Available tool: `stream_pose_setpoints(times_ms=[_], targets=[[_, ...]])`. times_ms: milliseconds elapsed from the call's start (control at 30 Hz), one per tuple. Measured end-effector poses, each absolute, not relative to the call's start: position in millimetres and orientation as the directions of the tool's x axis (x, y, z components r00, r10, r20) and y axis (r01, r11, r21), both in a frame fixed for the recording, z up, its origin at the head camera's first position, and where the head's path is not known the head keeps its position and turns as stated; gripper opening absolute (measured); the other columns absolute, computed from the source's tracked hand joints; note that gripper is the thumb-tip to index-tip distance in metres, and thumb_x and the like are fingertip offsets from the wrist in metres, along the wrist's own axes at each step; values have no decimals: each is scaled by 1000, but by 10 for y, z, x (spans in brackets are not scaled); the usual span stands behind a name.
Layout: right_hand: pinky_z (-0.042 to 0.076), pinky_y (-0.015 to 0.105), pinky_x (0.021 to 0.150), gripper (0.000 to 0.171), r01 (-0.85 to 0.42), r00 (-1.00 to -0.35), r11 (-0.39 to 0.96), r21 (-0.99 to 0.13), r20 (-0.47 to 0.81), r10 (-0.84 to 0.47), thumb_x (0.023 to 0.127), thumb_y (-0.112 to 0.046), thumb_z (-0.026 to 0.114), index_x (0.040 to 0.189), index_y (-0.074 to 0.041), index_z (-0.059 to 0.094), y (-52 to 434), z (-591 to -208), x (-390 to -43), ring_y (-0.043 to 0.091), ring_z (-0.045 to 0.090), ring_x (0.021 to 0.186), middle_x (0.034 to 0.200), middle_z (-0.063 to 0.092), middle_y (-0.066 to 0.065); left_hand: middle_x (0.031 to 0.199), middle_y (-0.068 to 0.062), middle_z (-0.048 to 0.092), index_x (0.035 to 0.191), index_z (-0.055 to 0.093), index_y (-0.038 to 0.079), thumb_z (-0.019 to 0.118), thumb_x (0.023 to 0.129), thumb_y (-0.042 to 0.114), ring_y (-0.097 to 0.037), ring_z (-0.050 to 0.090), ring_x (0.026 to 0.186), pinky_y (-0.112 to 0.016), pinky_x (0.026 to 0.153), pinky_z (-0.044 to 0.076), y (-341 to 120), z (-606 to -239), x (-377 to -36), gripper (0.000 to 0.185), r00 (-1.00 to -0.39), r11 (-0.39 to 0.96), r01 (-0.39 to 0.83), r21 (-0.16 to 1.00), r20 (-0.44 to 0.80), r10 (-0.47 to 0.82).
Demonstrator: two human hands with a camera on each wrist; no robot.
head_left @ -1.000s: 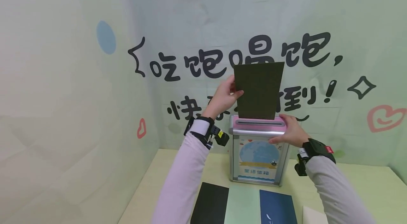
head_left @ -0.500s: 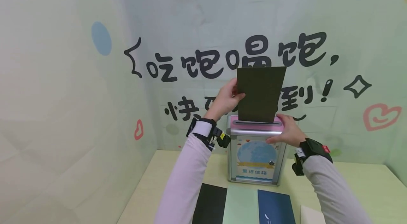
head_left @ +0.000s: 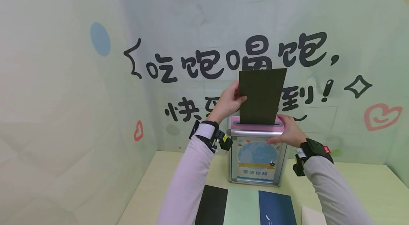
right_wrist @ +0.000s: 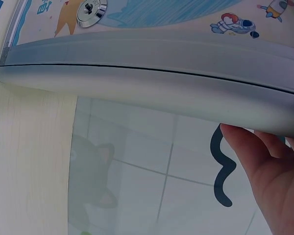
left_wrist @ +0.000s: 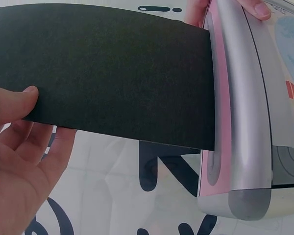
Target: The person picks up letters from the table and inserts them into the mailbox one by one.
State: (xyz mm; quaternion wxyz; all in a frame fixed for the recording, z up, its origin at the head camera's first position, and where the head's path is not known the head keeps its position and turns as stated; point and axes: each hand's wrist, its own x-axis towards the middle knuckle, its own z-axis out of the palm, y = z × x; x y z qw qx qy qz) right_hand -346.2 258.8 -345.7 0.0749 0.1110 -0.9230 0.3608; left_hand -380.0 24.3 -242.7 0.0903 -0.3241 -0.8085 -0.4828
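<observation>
My left hand pinches a dark green-black card by its left edge, thumb in front and fingers behind. The card stands upright over the pink top of a silver-framed mailbox. In the left wrist view the card has its lower edge right at the long slot. With thumb on the front and fingers over the top, my right hand grips the mailbox's upper right corner. The right wrist view shows that hand at the silver edge; some of its fingers are hidden.
On the pale table, in front of the mailbox, lie a black card, a mint green one and a blue one with a white mark. A cream piece lies farther right. Behind stands a printed wall.
My left hand has lowered the card slightly, and its bottom edge has come down onto the slot. The right hand keeps its hold on the mailbox. The head view has shifted a little.
</observation>
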Motion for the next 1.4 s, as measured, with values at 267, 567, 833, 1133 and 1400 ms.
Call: stream_pose_setpoints(times_ms=[267, 567, 833, 1133, 1400], targets=[[33, 61, 90, 108, -253, -966, 712, -655, 212, -147, 57, -36, 84, 136, 7, 24, 2594, -3460, -3465, 41, 29, 114, 134, 24, 30, 101, -9, 60, 104, 48, 7, 56, 88, 3, -17, 57, 89, -22, 74, 45, 274, -2486, -3827, 18, -794, 356, 591, 724, 442, 418], [32, 61, 91, 109, -253, -966, 716, -651, 215, -145, 57, -36, 83, 137, 8, 23, 2606, -3459, -3461, 42, 29, 114, 134, 24, 31, 94, -7, 60, 99, 48, 8, 57, 88, 5, -16, 56, 84, -23, 70, 44, 301, -2581, -3887, 15, -811, 392, 572, 720, 428, 398], [31, 61, 92, 110, -243, -968, 716, -654, 207, -139, 58, -36, 83, 137, 8, 21, 2605, -3463, -3454, 42, 30, 115, 135, 23, 31, 96, -8, 60, 99, 49, 7, 57, 88, 5, -17, 55, 85, -25, 72, 45, 310, -2700, -3934, 14, -827, 397, 547, 738, 401, 395], [30, 61, 93, 110, -246, -968, 713, -657, 208, -142, 58, -36, 83, 138, 9, 21, 2583, -3458, -3446, 43, 30, 115, 135, 23, 32, 96, -9, 58, 103, 48, 6, 55, 89, 5, -17, 54, 80, -23, 63, 45, 316, -2848, -3973, 15, -830, 409, 530, 743, 356, 429], [32, 61, 91, 109, -251, -967, 708, -660, 211, -145, 58, -35, 83, 138, 7, 22, 2587, -3463, -3453, 42, 31, 113, 135, 23, 31, 98, -10, 59, 103, 49, 6, 56, 88, 5, -17, 53, 82, -23, 69, 43, 355, -2943, -3993, 17, -825, 456, 547, 702, 358, 438]])
